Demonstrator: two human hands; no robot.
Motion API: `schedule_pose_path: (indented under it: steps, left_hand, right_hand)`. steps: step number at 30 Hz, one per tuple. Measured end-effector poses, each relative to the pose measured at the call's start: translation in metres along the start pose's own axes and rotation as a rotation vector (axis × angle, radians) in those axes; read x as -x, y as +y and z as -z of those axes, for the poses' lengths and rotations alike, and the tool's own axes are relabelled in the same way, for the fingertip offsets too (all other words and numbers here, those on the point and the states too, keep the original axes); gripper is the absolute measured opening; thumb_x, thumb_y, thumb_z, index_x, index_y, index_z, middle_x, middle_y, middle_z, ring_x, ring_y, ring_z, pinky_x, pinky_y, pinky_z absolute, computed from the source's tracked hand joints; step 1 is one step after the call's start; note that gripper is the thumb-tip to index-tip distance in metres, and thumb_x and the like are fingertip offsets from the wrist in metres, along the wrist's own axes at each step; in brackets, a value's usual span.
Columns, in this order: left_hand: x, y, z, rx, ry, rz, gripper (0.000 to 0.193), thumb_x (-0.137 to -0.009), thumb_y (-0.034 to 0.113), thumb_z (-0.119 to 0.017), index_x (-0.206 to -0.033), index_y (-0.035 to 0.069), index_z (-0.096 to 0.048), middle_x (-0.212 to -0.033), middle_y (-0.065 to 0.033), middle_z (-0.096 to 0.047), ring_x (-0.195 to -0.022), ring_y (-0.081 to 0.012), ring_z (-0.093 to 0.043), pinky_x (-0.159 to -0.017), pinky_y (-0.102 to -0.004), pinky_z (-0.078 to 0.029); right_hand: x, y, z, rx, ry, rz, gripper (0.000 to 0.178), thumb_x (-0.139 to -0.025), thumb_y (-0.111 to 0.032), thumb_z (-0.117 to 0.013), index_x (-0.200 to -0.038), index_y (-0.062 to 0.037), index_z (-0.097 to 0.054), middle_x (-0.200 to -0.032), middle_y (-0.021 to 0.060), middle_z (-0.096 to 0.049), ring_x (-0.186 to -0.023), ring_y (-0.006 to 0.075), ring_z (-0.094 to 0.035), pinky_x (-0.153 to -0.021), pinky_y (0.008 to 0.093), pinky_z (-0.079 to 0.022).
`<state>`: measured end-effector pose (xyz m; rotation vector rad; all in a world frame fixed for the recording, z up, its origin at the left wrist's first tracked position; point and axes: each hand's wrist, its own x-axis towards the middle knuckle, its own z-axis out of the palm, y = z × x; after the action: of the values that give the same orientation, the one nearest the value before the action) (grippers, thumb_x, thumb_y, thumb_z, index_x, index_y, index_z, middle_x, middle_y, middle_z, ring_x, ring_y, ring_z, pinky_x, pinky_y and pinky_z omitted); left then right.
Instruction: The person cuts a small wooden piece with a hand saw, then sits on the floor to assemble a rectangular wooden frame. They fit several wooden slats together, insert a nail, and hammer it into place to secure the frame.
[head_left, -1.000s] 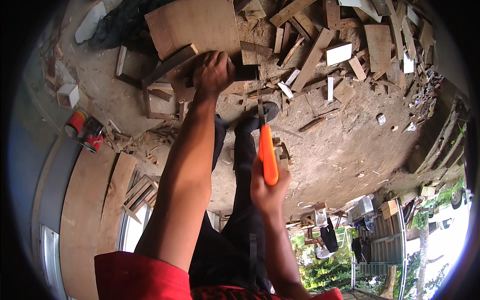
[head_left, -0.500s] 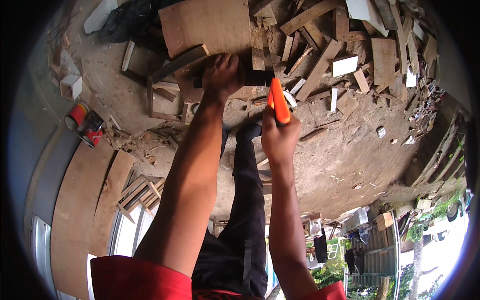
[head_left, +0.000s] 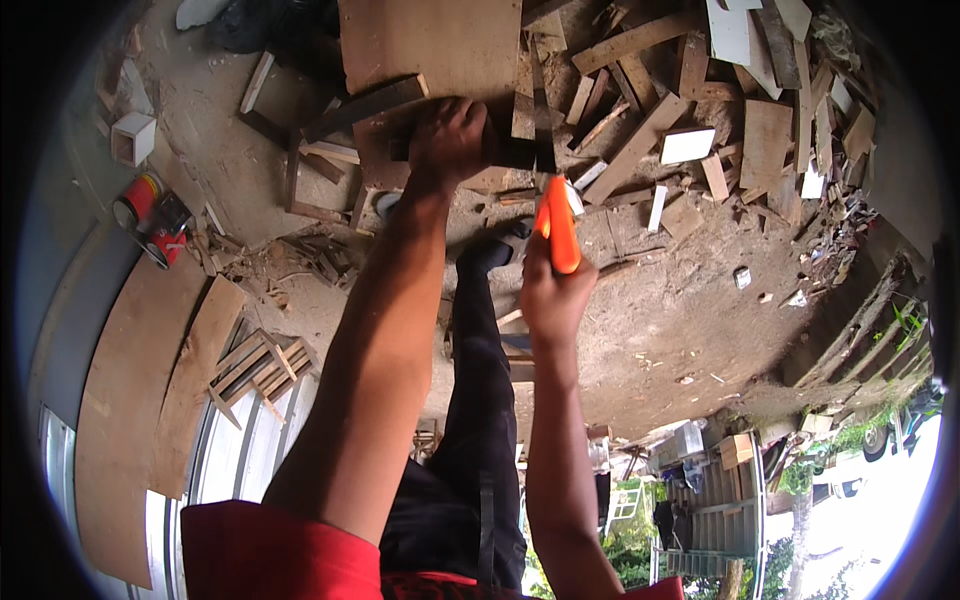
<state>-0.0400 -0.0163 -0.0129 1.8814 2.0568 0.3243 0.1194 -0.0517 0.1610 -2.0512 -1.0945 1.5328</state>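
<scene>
My right hand (head_left: 556, 305) is closed round the orange handle of a handsaw (head_left: 564, 238). The saw's thin blade points away from me and passes the right end of a dark strip of wood (head_left: 515, 153). Gripping that strip from above, my left hand (head_left: 452, 138) has its fingers curled over it, just left of the blade. Beneath the strip is a brown wooden board (head_left: 430, 45). Another dark wood piece (head_left: 370, 106) lies slantwise beside my left hand. Whether the blade's teeth touch the strip is hard to make out.
Wood offcuts (head_left: 640, 150) lie heaped at the far right. On the left are red cans (head_left: 140, 200), a small slatted wooden frame (head_left: 262, 368) and leaning brown panels (head_left: 140, 400). My shoe (head_left: 488, 255) rests on the dirt ground below the work.
My right hand has drawn the saw back toward me, so more of the blade shows beyond the strip. My left hand keeps its hold. The whole view has shifted slightly.
</scene>
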Motion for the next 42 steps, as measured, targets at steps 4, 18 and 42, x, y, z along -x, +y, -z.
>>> schedule_pose_path:
  steps: [4,18,42]
  left_hand:
    - [0.003,-0.003,0.005,-0.048,-0.090,0.006,0.020,-0.082,0.027,-0.056,-0.084,0.008,-0.063,-0.090,-0.0115,-0.066,-0.090,-0.0280,-0.065,-0.077,-0.0433,-0.054]
    - [0.000,-0.002,0.007,-0.009,-0.068,-0.008,0.016,-0.085,0.023,-0.052,-0.086,0.008,-0.059,-0.092,-0.0117,-0.063,-0.089,-0.0322,-0.063,-0.077,-0.0454,-0.053]
    - [-0.001,-0.003,0.006,-0.029,-0.080,-0.078,0.019,-0.089,0.021,-0.049,-0.082,0.005,-0.058,-0.089,-0.0173,-0.063,-0.087,-0.0376,-0.062,-0.074,-0.0486,-0.052]
  right_hand:
    - [0.138,-0.030,0.044,0.030,-0.059,0.046,0.043,-0.094,-0.010,-0.051,-0.135,0.0019,-0.056,-0.060,-0.0058,-0.048,-0.053,0.0019,-0.041,-0.050,0.0210,-0.032]
    - [0.126,-0.034,0.037,-0.011,0.018,-0.062,0.016,-0.087,-0.007,-0.056,-0.075,0.0024,-0.059,-0.057,0.0061,-0.054,-0.055,0.0075,-0.052,-0.050,0.0277,-0.043]
    - [0.128,-0.011,0.026,-0.099,0.086,-0.081,0.012,-0.082,-0.003,-0.064,-0.074,0.0045,-0.061,-0.055,0.0111,-0.056,-0.050,0.0126,-0.056,-0.052,0.0297,-0.047]
